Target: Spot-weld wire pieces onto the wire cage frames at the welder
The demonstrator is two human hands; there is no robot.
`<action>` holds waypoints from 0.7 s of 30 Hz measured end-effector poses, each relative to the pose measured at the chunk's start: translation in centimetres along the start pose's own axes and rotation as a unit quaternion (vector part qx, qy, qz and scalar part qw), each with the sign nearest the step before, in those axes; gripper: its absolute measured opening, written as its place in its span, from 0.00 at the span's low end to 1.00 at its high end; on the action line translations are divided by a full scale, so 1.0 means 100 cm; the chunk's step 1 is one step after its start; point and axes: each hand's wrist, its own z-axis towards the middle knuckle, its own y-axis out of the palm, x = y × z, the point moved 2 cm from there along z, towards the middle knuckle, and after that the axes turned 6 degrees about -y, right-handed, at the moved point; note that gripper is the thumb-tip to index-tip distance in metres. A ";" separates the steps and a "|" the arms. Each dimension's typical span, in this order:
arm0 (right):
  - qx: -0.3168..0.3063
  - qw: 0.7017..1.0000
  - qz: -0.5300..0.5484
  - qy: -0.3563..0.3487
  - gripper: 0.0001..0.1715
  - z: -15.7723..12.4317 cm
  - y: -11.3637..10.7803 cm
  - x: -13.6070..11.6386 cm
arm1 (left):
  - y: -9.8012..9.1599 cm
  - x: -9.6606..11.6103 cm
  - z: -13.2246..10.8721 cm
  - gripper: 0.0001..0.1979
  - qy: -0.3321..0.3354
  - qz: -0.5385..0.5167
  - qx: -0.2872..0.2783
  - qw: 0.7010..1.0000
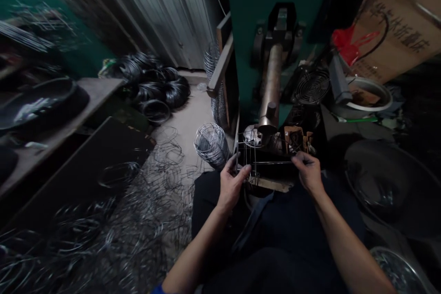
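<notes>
A thin wire frame (265,158) lies across the low work block in front of a green machine (275,32) with a brown metal cylinder (270,87). My left hand (232,183) pinches the frame's left end, fingers closed round the wire. My right hand (308,172) grips the right end of the same wire, fingers curled. Both hands are near my lap, just below the cylinder's tip.
Loose wire rings (138,202) litter the floor at left. A bundle of grey wire hoops (211,143) stands beside the machine. Black wire coils (155,85) lie by the wall. A dark basin (389,183) sits at right, with a fan (312,85) and cardboard box (399,23) behind.
</notes>
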 end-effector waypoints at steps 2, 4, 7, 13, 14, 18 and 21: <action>0.000 1.000 0.000 0.002 0.30 0.004 0.001 0.003 | 0.002 0.002 0.003 0.34 0.005 -0.001 -0.003 1.000; 0.002 1.000 0.003 0.003 0.30 0.008 0.002 0.004 | 0.002 0.003 0.006 0.33 0.016 0.000 -0.004 1.000; 0.006 1.000 0.001 0.006 0.31 0.012 0.003 0.005 | 0.002 0.003 0.009 0.32 0.025 -0.002 0.001 1.000; 0.006 1.000 -0.019 -0.002 0.31 0.024 0.001 0.005 | 0.008 0.006 0.013 0.36 0.014 -0.005 -0.010 1.000; 0.006 1.000 -0.018 -0.004 0.31 0.026 0.001 0.005 | 0.010 0.007 0.014 0.36 0.011 -0.012 -0.010 1.000; 0.000 1.000 -0.008 -0.010 0.32 0.035 0.000 0.003 | 0.017 0.013 0.019 0.35 0.015 -0.027 -0.016 0.999; -0.010 1.000 -0.008 -0.010 0.31 0.041 -0.003 0.004 | 0.021 0.018 0.024 0.33 0.031 -0.021 -0.020 0.999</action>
